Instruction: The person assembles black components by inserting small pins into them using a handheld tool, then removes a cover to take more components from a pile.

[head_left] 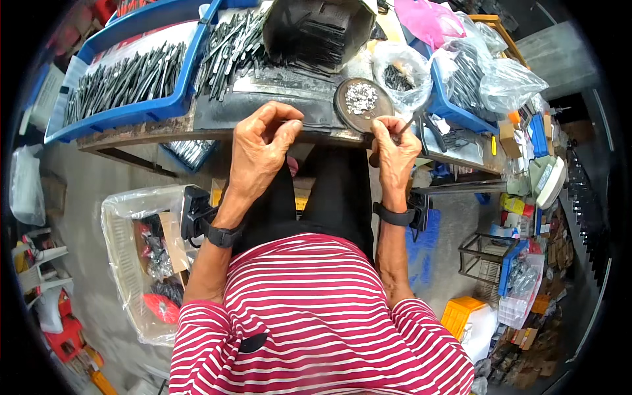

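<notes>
My left hand [258,150] is at the table's front edge, its thumb and forefinger curled toward each other. What they hold, if anything, is too small to make out. My right hand [397,153] is closed beside a round dish [340,105], its thumb and forefinger pinched over the dish's near right rim. A slim dark stick-like tool [409,124] slants up out of its fingers. Small silvery-white pieces [361,98] are heaped in the dish. Between the hands and the parts behind lies a dark flat mat [230,113].
A blue tray [125,126] of black stick-shaped parts [125,82] stands at left; more black parts [230,49] lie loose beside it. An open box [319,33] stands at the back. On the right are a clear bag [405,72], a blue crate [451,108] and pliers [434,133].
</notes>
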### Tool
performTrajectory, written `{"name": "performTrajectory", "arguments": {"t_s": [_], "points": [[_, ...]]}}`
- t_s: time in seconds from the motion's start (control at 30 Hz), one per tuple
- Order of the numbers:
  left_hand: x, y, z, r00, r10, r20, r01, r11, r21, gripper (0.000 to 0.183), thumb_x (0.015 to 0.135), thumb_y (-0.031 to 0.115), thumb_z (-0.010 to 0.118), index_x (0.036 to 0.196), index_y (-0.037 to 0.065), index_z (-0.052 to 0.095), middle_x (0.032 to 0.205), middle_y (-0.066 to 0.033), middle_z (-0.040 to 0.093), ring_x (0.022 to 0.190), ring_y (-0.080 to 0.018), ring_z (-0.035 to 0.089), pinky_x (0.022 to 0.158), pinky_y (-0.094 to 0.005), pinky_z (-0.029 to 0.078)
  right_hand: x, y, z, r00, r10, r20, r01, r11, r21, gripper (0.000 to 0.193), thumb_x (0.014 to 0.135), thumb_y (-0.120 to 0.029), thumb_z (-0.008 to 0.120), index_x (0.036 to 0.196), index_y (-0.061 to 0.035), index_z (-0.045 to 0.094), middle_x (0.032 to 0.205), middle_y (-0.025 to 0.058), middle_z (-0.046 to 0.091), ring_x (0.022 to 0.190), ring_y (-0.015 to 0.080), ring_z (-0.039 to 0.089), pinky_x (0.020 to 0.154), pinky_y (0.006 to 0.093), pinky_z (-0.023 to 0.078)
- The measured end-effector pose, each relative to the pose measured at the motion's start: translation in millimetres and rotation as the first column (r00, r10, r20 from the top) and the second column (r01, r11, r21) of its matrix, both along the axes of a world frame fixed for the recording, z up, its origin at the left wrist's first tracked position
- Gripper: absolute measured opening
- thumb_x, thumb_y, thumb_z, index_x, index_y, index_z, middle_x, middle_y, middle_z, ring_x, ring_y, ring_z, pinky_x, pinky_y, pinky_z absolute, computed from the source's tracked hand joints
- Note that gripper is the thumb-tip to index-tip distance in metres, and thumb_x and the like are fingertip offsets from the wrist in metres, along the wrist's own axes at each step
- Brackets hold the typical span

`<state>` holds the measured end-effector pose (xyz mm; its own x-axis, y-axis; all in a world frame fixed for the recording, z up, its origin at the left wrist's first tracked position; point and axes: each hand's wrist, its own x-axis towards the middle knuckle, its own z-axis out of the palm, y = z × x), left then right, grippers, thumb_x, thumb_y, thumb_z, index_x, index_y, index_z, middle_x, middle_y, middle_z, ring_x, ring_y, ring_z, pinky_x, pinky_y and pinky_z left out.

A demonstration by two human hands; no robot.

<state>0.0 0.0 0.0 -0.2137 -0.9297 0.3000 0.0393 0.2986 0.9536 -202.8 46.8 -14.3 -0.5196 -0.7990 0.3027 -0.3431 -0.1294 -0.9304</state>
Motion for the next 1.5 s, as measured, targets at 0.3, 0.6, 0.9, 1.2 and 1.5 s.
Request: {"name": "performTrajectory", "arguments": {"t_s": [0.3, 0.6, 0.9, 1.2, 1.5], "points": [[1.0, -0.9, -17.5, 0.797, -0.26, -0.545, 0.497, 0.795, 0.347, 0.016, 0.075, 0.006, 0.064, 0.088, -0.001, 0.057, 0.07, 0.0011, 0.053, 0.061, -0.0036, 0.046, 0.059, -0.0162, 0.039, 22.2, 5.2, 22.7, 0.909, 0.215, 0.358, -0.193, 0.977, -0.097, 0.008, 0.075, 0.001, 0.06, 0.083, 0.0034, 0.061, 0.067, 0.0029, 0.057, 0.049, 0.0074, 0.047, 0.045, 0.0185, 0.035], [-3.7, 4.0, -28.2, 0.644, -0.288, -0.709, 0.663, 0.673, 0.329, 0.015, 0.075, 0.007, 0.065, 0.087, 0.0, 0.059, 0.075, -0.0043, 0.059, 0.07, -0.0073, 0.053, 0.063, -0.0184, 0.043, 42.2, 14.8, 36.5, 0.927, 0.341, 0.157, -0.333, 0.94, -0.072, 0.012, 0.075, 0.003, 0.053, 0.084, 0.0037, 0.061, 0.068, 0.0028, 0.054, 0.052, 0.0063, 0.046, 0.047, 0.0184, 0.034], [-13.3, 17.7, -32.3, 0.593, -0.25, -0.765, 0.687, 0.652, 0.32, 0.019, 0.079, 0.011, 0.061, 0.093, 0.0, 0.057, 0.075, -0.0065, 0.06, 0.069, -0.0144, 0.058, 0.068, -0.026, 0.048, 55.1, 16.5, 32.6, 0.911, 0.392, 0.131, -0.39, 0.92, -0.042, 0.015, 0.074, 0.007, 0.053, 0.087, 0.007, 0.059, 0.076, 0.0081, 0.057, 0.054, 0.0082, 0.048, 0.047, 0.019, 0.036], [-12.9, 21.8, -35.4, 0.551, -0.166, -0.818, 0.749, 0.532, 0.396, 0.022, 0.086, 0.014, 0.051, 0.104, 0.0, 0.05, 0.071, -0.0042, 0.052, 0.051, -0.0027, 0.037, 0.046, -0.0137, 0.032, 61.4, 15.6, 23.6, 0.934, 0.338, 0.118, -0.342, 0.94, 0.011, 0.015, 0.077, 0.002, 0.051, 0.091, 0.0036, 0.057, 0.074, 0.0027, 0.056, 0.057, 0.0039, 0.047, 0.048, 0.0179, 0.039], [-13.8, 22.1, -38.3, 0.534, -0.178, -0.826, 0.758, 0.533, 0.376, 0.016, 0.085, 0.012, 0.052, 0.097, 0.002, 0.048, 0.072, -0.0057, 0.053, 0.051, -0.0035, 0.038, 0.046, -0.0143, 0.032, 59.3, 13.1, 18.5, 0.943, 0.316, 0.108, -0.323, 0.945, 0.053, 0.016, 0.076, 0.001, 0.052, 0.092, 0.0024, 0.056, 0.074, 0.0023, 0.056, 0.059, 0.0043, 0.048, 0.049, 0.0181, 0.04]]}}
